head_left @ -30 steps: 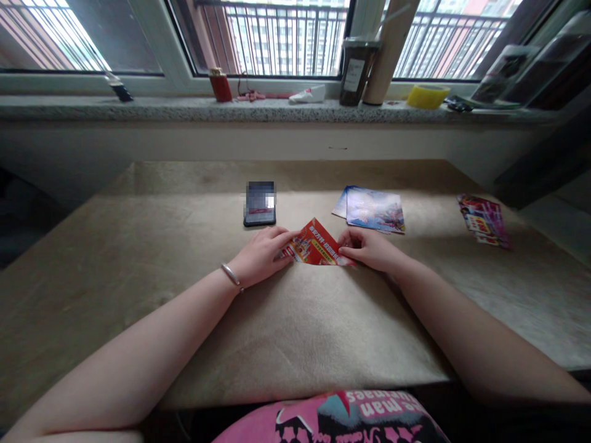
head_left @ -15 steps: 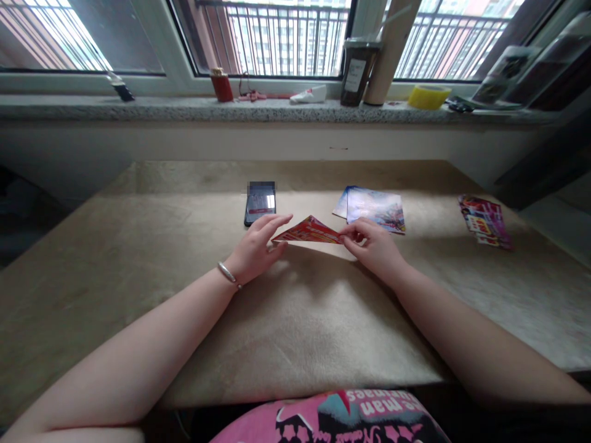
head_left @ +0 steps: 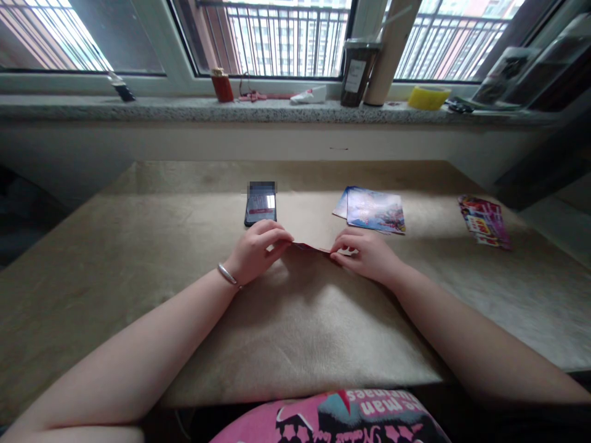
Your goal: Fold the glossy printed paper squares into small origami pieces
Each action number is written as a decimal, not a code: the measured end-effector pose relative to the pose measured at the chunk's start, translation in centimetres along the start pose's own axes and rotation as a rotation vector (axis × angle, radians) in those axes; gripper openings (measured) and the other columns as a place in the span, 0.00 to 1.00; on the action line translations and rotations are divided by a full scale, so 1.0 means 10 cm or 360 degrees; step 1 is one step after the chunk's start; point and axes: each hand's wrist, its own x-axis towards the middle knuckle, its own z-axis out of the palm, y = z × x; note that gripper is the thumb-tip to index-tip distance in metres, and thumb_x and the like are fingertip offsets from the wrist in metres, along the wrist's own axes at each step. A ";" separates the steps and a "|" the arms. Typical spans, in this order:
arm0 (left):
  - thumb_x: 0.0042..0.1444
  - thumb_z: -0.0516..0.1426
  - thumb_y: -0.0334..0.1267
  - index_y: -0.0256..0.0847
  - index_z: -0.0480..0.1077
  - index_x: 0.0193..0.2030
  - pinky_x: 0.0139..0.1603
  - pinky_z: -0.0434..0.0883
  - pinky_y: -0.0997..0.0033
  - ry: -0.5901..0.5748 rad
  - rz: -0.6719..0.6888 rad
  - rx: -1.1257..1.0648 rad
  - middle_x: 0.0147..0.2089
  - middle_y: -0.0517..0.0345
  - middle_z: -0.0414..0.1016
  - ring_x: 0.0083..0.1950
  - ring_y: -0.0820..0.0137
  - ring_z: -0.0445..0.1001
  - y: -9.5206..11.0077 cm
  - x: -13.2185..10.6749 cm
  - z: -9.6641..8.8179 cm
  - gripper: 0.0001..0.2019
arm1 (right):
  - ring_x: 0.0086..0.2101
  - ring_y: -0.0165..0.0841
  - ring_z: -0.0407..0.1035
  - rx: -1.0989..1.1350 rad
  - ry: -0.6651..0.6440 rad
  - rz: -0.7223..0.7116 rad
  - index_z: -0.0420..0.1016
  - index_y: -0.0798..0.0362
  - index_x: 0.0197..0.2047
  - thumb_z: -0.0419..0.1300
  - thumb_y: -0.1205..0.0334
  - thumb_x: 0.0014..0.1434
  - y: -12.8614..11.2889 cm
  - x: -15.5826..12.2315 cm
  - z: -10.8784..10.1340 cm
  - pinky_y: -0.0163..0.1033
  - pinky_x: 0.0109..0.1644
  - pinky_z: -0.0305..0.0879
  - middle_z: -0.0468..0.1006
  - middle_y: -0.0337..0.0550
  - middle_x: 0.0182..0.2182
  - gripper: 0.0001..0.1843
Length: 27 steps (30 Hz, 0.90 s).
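Holding paper sheet (head_left: 311, 247) nearly edge-on over table (head_left: 300, 332): left hand (head_left: 259, 247) pinches left end, right hand (head_left: 369, 253) right end. Work seems unfinished, sheet not yet released; folds made or left cannot be told. Blue leaflets (head_left: 376, 209) lie just beyond right hand.

Reddish paper (head_left: 313, 247) (mottled beige tabletop (head_left: 305, 332))

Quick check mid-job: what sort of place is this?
Probably a room in a home, perhaps an apartment, though the view doesn't settle it. A table stands below a wide window, a balcony-like railing shows outside, and a lidded cup sits on the sill.
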 end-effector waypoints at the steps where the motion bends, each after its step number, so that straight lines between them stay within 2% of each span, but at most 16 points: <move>1: 0.60 0.55 0.32 0.39 0.71 0.37 0.39 0.71 0.72 0.0002 0.0004 0.0001 0.37 0.55 0.71 0.38 0.73 0.70 0.00 0.00 0.00 0.04 | 0.30 0.28 0.67 0.0039 -0.0036 0.0034 0.76 0.51 0.33 0.59 0.61 0.56 -0.01 0.00 0.00 0.34 0.34 0.62 0.75 0.42 0.33 0.06; 5: 0.60 0.55 0.33 0.39 0.71 0.37 0.39 0.71 0.72 -0.0023 -0.0010 -0.0007 0.36 0.55 0.71 0.38 0.73 0.70 0.01 0.00 0.01 0.04 | 0.27 0.27 0.65 0.0130 -0.0095 0.0123 0.78 0.50 0.37 0.59 0.59 0.57 -0.03 0.01 0.01 0.33 0.32 0.60 0.75 0.40 0.30 0.08; 11: 0.60 0.54 0.33 0.38 0.68 0.37 0.40 0.72 0.70 -0.0039 -0.0087 -0.0122 0.36 0.55 0.72 0.38 0.72 0.71 0.03 0.00 0.02 0.03 | 0.25 0.27 0.64 0.0332 -0.0143 0.0345 0.79 0.51 0.36 0.60 0.58 0.56 0.01 0.02 0.07 0.33 0.29 0.59 0.75 0.38 0.25 0.08; 13: 0.60 0.54 0.34 0.38 0.68 0.36 0.41 0.73 0.69 -0.0067 -0.0101 -0.0139 0.36 0.54 0.72 0.39 0.72 0.72 0.03 0.00 0.03 0.03 | 0.26 0.27 0.65 0.0332 -0.0147 0.0313 0.79 0.51 0.38 0.61 0.58 0.56 0.01 0.03 0.09 0.33 0.30 0.60 0.76 0.39 0.27 0.09; 17: 0.60 0.54 0.34 0.38 0.69 0.37 0.43 0.73 0.69 -0.0100 -0.0051 -0.0135 0.38 0.53 0.73 0.40 0.71 0.72 0.04 0.02 0.04 0.04 | 0.34 0.29 0.69 0.0273 -0.0144 0.0133 0.78 0.50 0.42 0.62 0.58 0.55 -0.09 0.04 0.10 0.34 0.36 0.63 0.77 0.44 0.40 0.11; 20: 0.60 0.55 0.33 0.38 0.69 0.38 0.44 0.72 0.69 -0.0100 0.0021 -0.0106 0.39 0.54 0.73 0.42 0.71 0.72 0.06 0.03 0.05 0.03 | 0.34 0.29 0.69 0.0199 -0.0115 0.0092 0.78 0.49 0.41 0.61 0.58 0.56 -0.20 0.05 0.13 0.34 0.38 0.63 0.77 0.42 0.38 0.09; 27: 0.60 0.55 0.34 0.39 0.69 0.36 0.44 0.72 0.68 -0.0120 0.0026 -0.0032 0.38 0.55 0.74 0.41 0.71 0.72 0.14 0.04 0.05 0.03 | 0.28 0.26 0.66 0.0039 0.0015 0.0136 0.77 0.47 0.39 0.62 0.54 0.55 -0.35 0.05 0.20 0.33 0.33 0.61 0.75 0.38 0.32 0.09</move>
